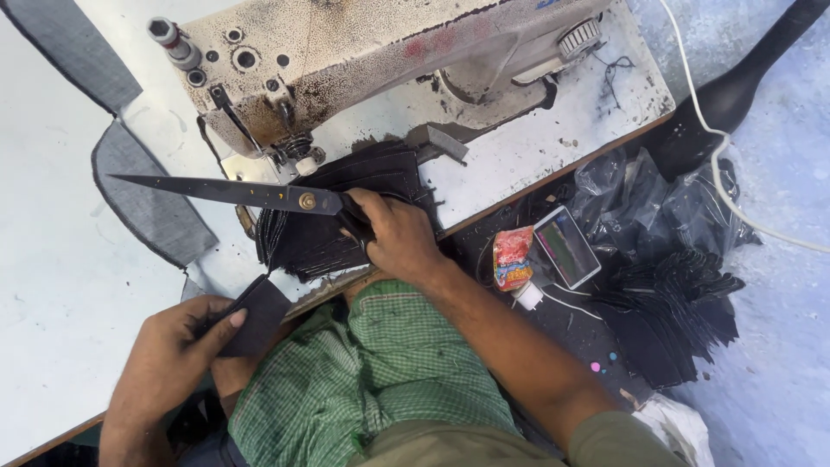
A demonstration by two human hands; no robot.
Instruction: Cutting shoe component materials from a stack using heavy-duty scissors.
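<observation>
- Below the needle end of the worn sewing machine (pixel 363 52), on the white bench (pixel 52 259), we see the right hand (pixel 398 238) resting on a stack of dark fabric pieces (pixel 346 207).
- Our view shows this hand's fingers (pixel 367 207) closed through the handles of a pair of long scissors (pixel 233 192); the blades are shut and point left, level over the bench.
- We see the left hand (pixel 173 359) lower down, at the near edge of the bench, with thumb and fingers pinched on a single small dark fabric piece (pixel 255 316).
- That piece sits just below and to the left of the stack, apart from it.
- We make out two grey shaped fabric panels (pixel 147 195) lying flat on the bench to the left of the machine, one partly under the scissor tips' line.
- Between the hands, we look down on a green checked garment (pixel 380 372) covering the person's lap.
- To the right of the lap, below the bench edge, we see a phone (pixel 566 246) with its screen lit, a small red packet (pixel 512 257) touching it, and a white charger plug (pixel 527 296).
- Further right, more dark cut pieces (pixel 674 311) lie fanned beside black plastic bags (pixel 640 199).
- A white cable (pixel 718 138) runs across the pale floor on the right.
</observation>
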